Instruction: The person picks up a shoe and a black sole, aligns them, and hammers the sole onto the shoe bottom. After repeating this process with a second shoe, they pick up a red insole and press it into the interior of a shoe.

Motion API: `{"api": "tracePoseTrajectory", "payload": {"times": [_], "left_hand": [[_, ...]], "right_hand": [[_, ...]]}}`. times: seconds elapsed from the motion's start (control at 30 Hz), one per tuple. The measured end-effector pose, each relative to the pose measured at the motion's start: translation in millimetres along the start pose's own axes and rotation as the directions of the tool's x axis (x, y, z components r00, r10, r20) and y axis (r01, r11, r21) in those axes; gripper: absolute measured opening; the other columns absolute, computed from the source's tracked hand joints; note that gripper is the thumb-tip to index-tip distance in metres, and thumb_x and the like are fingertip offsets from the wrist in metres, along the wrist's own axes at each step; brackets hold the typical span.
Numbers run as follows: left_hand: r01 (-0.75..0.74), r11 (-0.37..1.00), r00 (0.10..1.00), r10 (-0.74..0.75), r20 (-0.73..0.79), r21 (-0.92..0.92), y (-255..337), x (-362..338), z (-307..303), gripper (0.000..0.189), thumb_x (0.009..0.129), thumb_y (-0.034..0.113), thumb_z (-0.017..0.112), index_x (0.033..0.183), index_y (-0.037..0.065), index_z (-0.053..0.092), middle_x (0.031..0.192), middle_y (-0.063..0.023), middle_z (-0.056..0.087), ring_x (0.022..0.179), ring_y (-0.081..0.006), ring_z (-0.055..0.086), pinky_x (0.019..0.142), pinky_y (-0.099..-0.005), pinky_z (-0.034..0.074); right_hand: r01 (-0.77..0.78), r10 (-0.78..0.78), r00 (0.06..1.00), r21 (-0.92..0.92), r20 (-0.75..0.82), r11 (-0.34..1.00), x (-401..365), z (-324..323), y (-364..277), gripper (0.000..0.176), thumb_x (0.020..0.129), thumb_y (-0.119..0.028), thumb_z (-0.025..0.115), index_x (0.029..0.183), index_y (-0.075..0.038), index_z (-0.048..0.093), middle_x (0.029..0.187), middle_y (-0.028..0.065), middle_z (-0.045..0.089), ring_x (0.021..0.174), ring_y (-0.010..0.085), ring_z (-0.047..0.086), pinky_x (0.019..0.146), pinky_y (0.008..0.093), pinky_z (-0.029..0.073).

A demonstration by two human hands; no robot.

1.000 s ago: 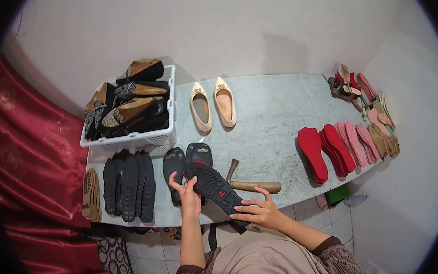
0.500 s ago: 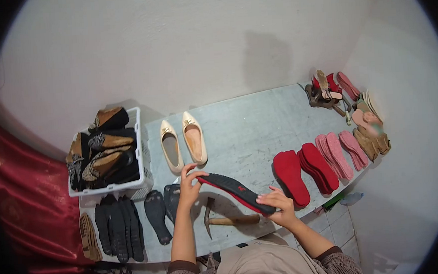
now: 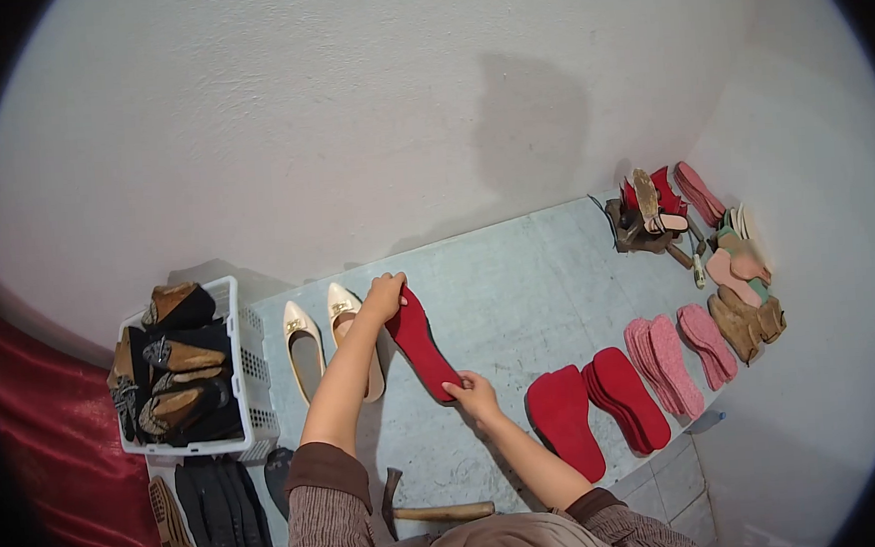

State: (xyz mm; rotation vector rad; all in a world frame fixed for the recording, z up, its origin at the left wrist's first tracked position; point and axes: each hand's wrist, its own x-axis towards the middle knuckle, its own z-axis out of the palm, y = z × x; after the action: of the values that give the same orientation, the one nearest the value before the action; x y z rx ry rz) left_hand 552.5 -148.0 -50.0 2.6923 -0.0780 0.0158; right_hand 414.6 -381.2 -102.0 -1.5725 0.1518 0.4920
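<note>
A red insole with a black outsole under it (image 3: 421, 350) is held slanted over the table, its red face up. My left hand (image 3: 386, 295) is closed around its far end, and my right hand (image 3: 476, 396) pinches the near end. Just left of it stands a pair of cream pointed flats (image 3: 302, 338), the right-hand one partly covered by my left forearm. A hammer with a wooden handle (image 3: 444, 512) lies on the table close to my body. To the right are stacks of red insoles (image 3: 565, 424).
A white plastic basket (image 3: 237, 356) of dark shoes stands at the left. Black soles (image 3: 222, 517) and tan soles (image 3: 170, 520) lie in front of it. Pink insoles (image 3: 664, 365), brown pieces (image 3: 746, 321) and a dark metal tool (image 3: 645, 233) line the right side of the table (image 3: 497, 270).
Both hands have moved the sole away from my body and to the left, and turned it from black side up to red side up. The camera view has shifted.
</note>
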Motion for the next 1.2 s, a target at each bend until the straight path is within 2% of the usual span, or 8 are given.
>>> {"api": "tracePoseTrajectory", "payload": {"times": [0.37, 0.47, 0.6, 0.67, 0.8, 0.93, 1.0, 1.2], "left_hand": [[0.100, 0.985, 0.984, -0.120, 0.134, 0.144, -38.4, 55.7, 58.0, 0.031, 0.069, 0.005, 0.063, 0.098, 0.013, 0.054, 0.100, -0.0175, 0.052, 0.095, -0.0375, 0.049, 0.079, -0.0430, 0.046], [0.041, 0.999, 0.998, -0.040, 0.043, -0.009, -36.8, 49.4, 55.8, 0.033, 0.067, 0.004, 0.064, 0.097, 0.015, 0.055, 0.099, -0.0141, 0.050, 0.092, -0.0342, 0.048, 0.076, -0.0436, 0.045], [-0.050, 0.896, 0.936, 0.197, -0.293, 0.440, 14.5, 29.8, 28.1, 0.019, 0.072, 0.014, 0.061, 0.090, 0.014, 0.058, 0.096, -0.0097, 0.053, 0.091, -0.0286, 0.052, 0.066, -0.0405, 0.045], [0.154, 0.962, 0.988, -0.146, -0.052, 0.224, 11.6, 20.7, 44.7, 0.013, 0.072, 0.015, 0.061, 0.085, 0.011, 0.060, 0.085, -0.0103, 0.057, 0.084, -0.0280, 0.055, 0.066, -0.0398, 0.046], [0.120, 0.977, 0.962, -0.070, -0.264, 0.179, 13.1, -4.4, 68.6, 0.008, 0.076, 0.013, 0.057, 0.080, 0.007, 0.060, 0.083, -0.0120, 0.058, 0.085, -0.0288, 0.056, 0.067, -0.0404, 0.047], [0.215, 0.915, 0.976, -0.212, -0.047, 0.342, 43.3, -23.9, 55.4, 0.025, 0.078, 0.016, 0.054, 0.103, 0.011, 0.056, 0.098, -0.0116, 0.057, 0.094, -0.0297, 0.055, 0.080, -0.0454, 0.042], [0.153, 0.948, 0.987, -0.158, -0.007, 0.280, 74.8, -51.9, 29.5, 0.036, 0.077, 0.018, 0.056, 0.112, 0.012, 0.051, 0.105, -0.0112, 0.055, 0.100, -0.0284, 0.054, 0.084, -0.0478, 0.038], [-0.173, 0.711, 0.972, 0.011, -0.235, -0.682, 133.9, -197.8, 32.8, 0.018, 0.081, 0.000, 0.048, 0.098, 0.004, 0.051, 0.081, -0.0068, 0.055, 0.077, -0.0159, 0.057, 0.069, -0.0270, 0.045]], "right_hand": [[0.150, -0.123, 0.988, -0.426, 0.091, 0.892, 50.1, 16.9, -5.6, 0.038, 0.075, -0.023, 0.069, 0.100, -0.007, 0.045, 0.075, 0.0147, 0.064, 0.074, 0.0295, 0.063, 0.065, 0.0355, 0.048], [0.188, -0.159, 0.982, -0.443, 0.101, 0.877, 45.7, 26.7, -10.7, 0.036, 0.076, -0.027, 0.069, 0.099, -0.009, 0.048, 0.092, 0.0183, 0.059, 0.077, 0.0298, 0.062, 0.067, 0.0368, 0.049], [0.165, -0.270, 0.963, -0.804, 0.006, 0.572, 27.2, 29.6, -37.1, 0.042, 0.072, -0.030, 0.071, 0.105, -0.017, 0.046, 0.111, 0.0197, 0.045, 0.082, 0.0356, 0.059, 0.066, 0.0403, 0.048], [0.058, -0.118, 0.993, -0.755, -0.026, 0.653, 25.0, 29.7, -50.0, 0.048, 0.071, -0.032, 0.071, 0.110, -0.025, 0.044, 0.116, 0.0166, 0.033, 0.088, 0.0369, 0.056, 0.067, 0.0422, 0.048], [0.064, -0.104, 0.995, -0.777, -0.003, 0.627, 23.0, 34.6, -50.0, 0.053, 0.071, -0.032, 0.071, 0.114, -0.030, 0.041, 0.113, 0.0159, 0.035, 0.094, 0.0336, 0.054, 0.070, 0.0433, 0.047], [0.122, -0.214, 0.977, -0.764, -0.022, 0.633, 20.2, 36.4, -27.0, 0.054, 0.072, -0.025, 0.071, 0.116, -0.024, 0.039, 0.109, 0.0166, 0.033, 0.087, 0.0342, 0.054, 0.070, 0.0429, 0.047], [0.335, -0.491, 0.870, -0.688, -0.035, 0.643, 11.5, 30.9, -6.7, 0.057, 0.072, -0.018, 0.070, 0.118, -0.018, 0.037, 0.108, 0.0179, 0.033, 0.087, 0.0307, 0.052, 0.069, 0.0375, 0.047], [0.290, -0.367, 0.924, -0.421, -0.111, 0.859, -141.8, -57.1, 17.4, 0.056, 0.070, -0.009, 0.065, 0.118, -0.013, 0.037, 0.102, 0.0154, 0.034, 0.080, 0.0196, 0.046, 0.066, 0.0291, 0.046]]}}
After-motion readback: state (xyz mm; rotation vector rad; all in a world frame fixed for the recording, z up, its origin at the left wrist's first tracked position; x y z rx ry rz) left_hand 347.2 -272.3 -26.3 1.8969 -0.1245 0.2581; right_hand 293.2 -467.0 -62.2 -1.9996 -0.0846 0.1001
